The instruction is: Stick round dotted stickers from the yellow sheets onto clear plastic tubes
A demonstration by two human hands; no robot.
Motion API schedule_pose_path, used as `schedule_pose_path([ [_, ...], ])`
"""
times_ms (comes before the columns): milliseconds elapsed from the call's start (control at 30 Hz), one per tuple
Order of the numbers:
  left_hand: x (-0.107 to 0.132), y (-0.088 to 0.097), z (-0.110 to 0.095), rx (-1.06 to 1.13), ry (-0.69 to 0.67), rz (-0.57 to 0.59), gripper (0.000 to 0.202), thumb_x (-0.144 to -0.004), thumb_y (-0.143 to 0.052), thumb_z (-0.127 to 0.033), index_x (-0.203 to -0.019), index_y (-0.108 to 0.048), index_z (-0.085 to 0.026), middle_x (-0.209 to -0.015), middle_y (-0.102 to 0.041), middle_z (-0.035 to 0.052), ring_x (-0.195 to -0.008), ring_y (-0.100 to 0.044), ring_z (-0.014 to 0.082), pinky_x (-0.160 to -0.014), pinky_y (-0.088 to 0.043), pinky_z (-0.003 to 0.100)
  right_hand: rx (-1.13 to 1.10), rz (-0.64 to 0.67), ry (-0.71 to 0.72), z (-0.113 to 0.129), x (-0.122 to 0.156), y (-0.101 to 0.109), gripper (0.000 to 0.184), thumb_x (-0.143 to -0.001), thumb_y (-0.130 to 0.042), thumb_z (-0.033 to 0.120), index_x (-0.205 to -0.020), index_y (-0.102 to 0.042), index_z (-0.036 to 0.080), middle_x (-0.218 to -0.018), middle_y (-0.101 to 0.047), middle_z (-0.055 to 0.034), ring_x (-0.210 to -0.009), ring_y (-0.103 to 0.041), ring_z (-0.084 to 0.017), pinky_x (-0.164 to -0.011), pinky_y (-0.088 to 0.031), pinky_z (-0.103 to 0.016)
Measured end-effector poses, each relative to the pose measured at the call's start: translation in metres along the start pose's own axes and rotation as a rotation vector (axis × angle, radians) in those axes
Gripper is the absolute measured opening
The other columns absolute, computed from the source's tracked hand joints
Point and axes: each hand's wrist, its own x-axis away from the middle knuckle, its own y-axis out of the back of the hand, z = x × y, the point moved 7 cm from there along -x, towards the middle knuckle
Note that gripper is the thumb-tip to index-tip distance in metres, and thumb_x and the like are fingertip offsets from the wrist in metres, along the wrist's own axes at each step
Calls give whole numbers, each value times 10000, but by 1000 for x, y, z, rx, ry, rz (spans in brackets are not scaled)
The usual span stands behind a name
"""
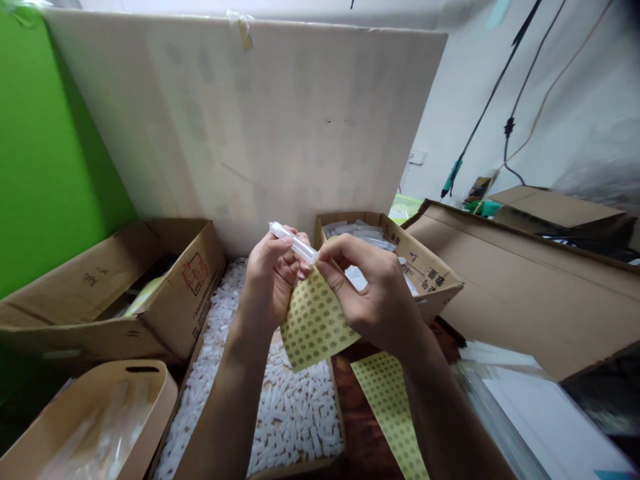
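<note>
A small clear plastic tube with a white cap (295, 243) is gripped in my left hand (274, 272), its capped end pointing up and to the left. Against the tube's lower end, my right hand (373, 283) pinches with thumb and forefinger at the top of a yellow sheet of small round stickers (320, 320). The sheet hangs below both hands. Whether a single sticker lies between the right fingertips is hidden. A second yellow sticker sheet (387, 407) lies on the dark wooden table under my right forearm.
Below my hands is a shallow box of small white plastic pieces (295, 407). A cardboard box (185, 287) and a tan bin (160, 393) stand left. Behind my right hand, a box (435, 283) holds clear tubes. White packets (550, 413) lie right; cables (490, 100) hang above.
</note>
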Motion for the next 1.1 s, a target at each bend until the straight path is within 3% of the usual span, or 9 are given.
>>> schedule_pose_path([
  [400,2,4,-4,-39,-46,-26,181,-713,-715,-198,-832,-588,-144,-728,-634,-16,-477,-547,34,-464,-467,121,78,14,54,-2,-1,-2,156,-921,-539,41,-858,-570,180,-803,-594,-9,-737,-553,-143,-680,-422,-285],
  [1100,1,7,2,-112,-45,-50,234,-676,-761,-219,-827,-597,-148,-738,-649,-9,-480,-571,47,-439,-454,130,159,34,26,-6,2,-2,179,-853,-525,11,-851,-556,187,-802,-577,-14,-725,-532,-156,-670,-395,-303],
])
